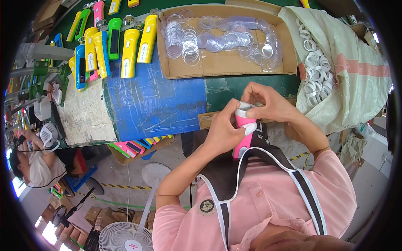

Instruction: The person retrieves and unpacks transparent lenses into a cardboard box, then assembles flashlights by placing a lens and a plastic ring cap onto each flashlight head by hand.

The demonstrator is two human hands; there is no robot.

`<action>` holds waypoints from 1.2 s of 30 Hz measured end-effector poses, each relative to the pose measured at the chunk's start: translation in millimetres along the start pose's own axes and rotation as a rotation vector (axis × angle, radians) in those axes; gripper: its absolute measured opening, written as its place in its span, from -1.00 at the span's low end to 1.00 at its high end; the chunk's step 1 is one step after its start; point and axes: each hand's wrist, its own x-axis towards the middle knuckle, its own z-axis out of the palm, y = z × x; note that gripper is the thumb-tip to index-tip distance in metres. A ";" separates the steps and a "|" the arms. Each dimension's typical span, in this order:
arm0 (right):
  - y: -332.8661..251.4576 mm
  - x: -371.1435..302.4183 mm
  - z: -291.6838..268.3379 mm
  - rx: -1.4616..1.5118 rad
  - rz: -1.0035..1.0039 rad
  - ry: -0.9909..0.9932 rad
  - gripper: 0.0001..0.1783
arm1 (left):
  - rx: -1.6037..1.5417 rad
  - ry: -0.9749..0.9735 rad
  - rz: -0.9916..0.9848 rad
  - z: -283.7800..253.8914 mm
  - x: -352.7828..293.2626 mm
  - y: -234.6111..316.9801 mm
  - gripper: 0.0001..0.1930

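A pink flashlight body (pixel 245 141) stands nearly upright in front of my apron, just off the table's near edge. My left hand (pixel 224 131) is closed around its upper part, with a white cover on the thumb. At the flashlight's head sits a white ring (pixel 241 113), pinched by the fingers of my right hand (pixel 271 103). The inside of the head is too small to make out. Beyond my hands lies a cardboard tray (pixel 217 69) with many clear round lenses (pixel 226 41).
Yellow, green and blue flashlights (pixel 130 52) lie at the table's far left. A woven sack (pixel 356 79) on the right holds white rings (pixel 316 77). Below the table edge is a box of colourful flashlights (pixel 140 146). A fan (pixel 125 236) and another person (pixel 39 165) are at left.
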 end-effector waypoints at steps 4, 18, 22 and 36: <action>-15.5 -12.8 4.8 0.186 -0.281 0.156 -0.45 | -0.118 0.067 0.120 9.1 -5.3 12.7 -0.47; -51.0 -2.6 29.9 -0.641 -0.854 0.536 -0.28 | 0.049 0.330 0.461 -15.3 42.2 -22.9 -0.54; -52.3 -1.2 12.9 -0.483 -0.795 0.542 -0.36 | 0.169 0.248 0.462 -20.6 38.1 1.4 -0.41; -143.2 136.0 -146.0 -0.003 -0.698 0.611 -0.69 | 0.359 0.192 0.421 -79.3 189.6 143.5 -0.42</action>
